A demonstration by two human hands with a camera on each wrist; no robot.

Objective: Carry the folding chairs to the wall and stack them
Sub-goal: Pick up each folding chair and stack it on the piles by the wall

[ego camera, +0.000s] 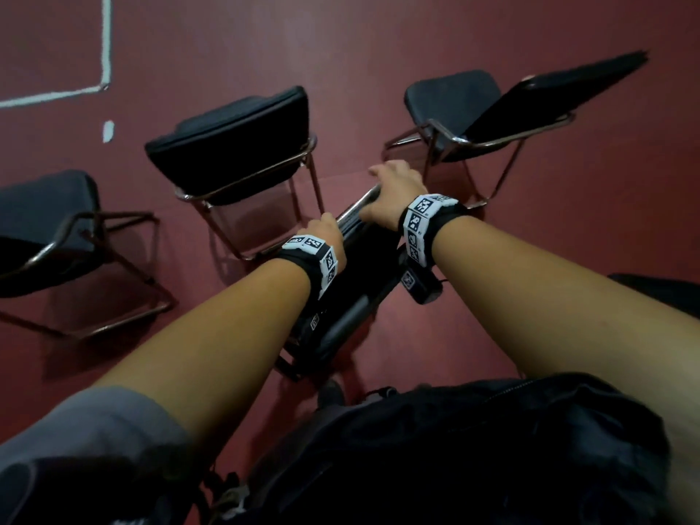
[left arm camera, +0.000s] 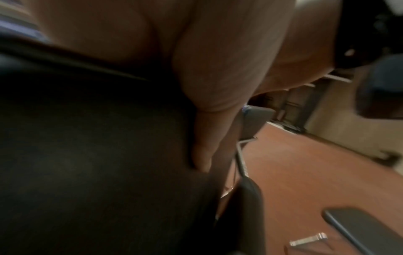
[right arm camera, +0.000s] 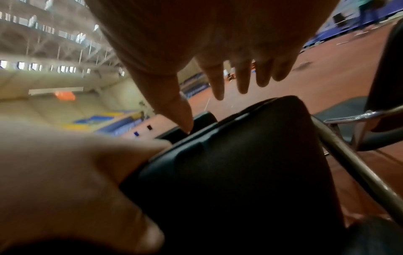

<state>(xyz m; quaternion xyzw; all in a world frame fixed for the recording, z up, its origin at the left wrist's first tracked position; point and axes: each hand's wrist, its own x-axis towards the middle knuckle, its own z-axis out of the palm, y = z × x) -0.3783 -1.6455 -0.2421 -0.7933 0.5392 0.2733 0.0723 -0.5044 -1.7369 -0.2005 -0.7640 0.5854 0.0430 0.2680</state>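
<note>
A folded chair (ego camera: 341, 305) with black padding and a chrome tube frame stands upright between my forearms. My left hand (ego camera: 322, 231) grips its top edge; in the left wrist view a finger (left arm camera: 202, 146) lies pressed along the black padding (left arm camera: 87, 155). My right hand (ego camera: 394, 183) rests on the chrome top tube further forward. The right wrist view shows its fingers (right arm camera: 242, 77) straight and spread above the black backrest (right arm camera: 240, 163), with nothing clasped. Three unfolded black chairs stand ahead: left (ego camera: 45, 229), middle (ego camera: 235, 145), right (ego camera: 473, 115).
The floor is dark red with a white painted line (ego camera: 106, 39) at the far left. A dark object's edge (ego camera: 659, 293) shows at the right. My dark clothing (ego camera: 454, 449) fills the bottom. Open floor lies between the chairs.
</note>
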